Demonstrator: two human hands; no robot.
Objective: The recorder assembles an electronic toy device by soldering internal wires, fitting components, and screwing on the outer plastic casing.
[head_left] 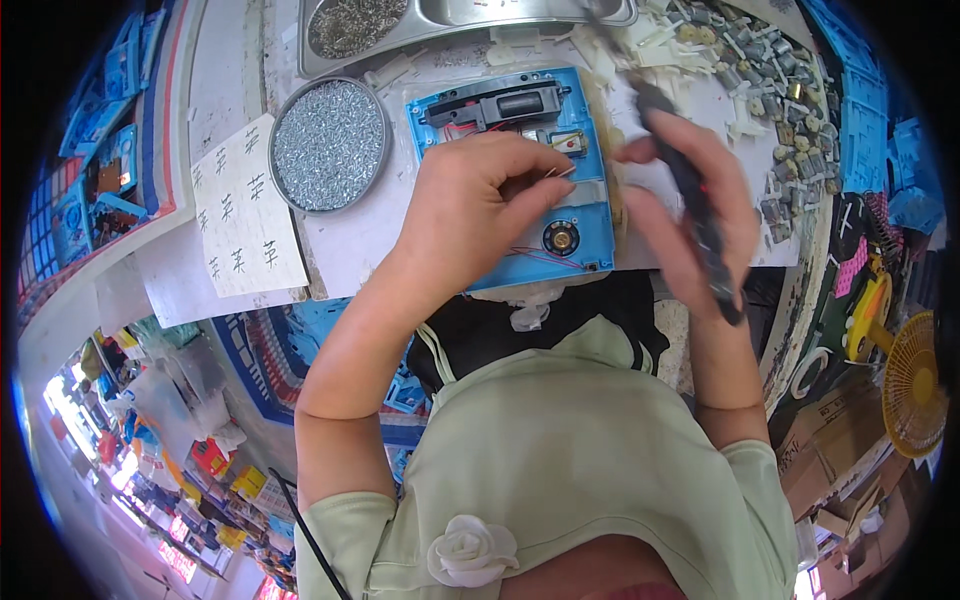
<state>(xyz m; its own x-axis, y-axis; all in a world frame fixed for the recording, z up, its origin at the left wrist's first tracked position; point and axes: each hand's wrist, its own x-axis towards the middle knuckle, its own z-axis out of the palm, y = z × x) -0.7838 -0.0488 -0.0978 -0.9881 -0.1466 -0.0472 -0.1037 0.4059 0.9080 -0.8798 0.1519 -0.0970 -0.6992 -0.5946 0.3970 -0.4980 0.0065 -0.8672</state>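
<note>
My left hand (pixel 490 195) rests over a blue plastic housing (pixel 592 235), its thumb and forefinger closed in a pinch. Something thin and pale, perhaps a wire end, shows at the fingertips, too small to name. Inside the housing lie a black plastic mechanism (pixel 500 105), a small metal motor (pixel 568 143), a round speaker (pixel 561 237) and thin red wires. To the right of the housing, my right hand (pixel 715 190) is wrapped round a black electric screwdriver (pixel 685 185), blurred by motion. The screwdriver's front end points away from me, toward the metal tray.
A round dish of small silver screws (pixel 330 145) stands left, beside a handwritten paper sheet (pixel 245 215). At the back is a metal tray (pixel 450 12) with more small parts. Many small motors (pixel 785 110) and white plastic pieces (pixel 660 55) lie right. A yellow fan (pixel 915 385) stands far right.
</note>
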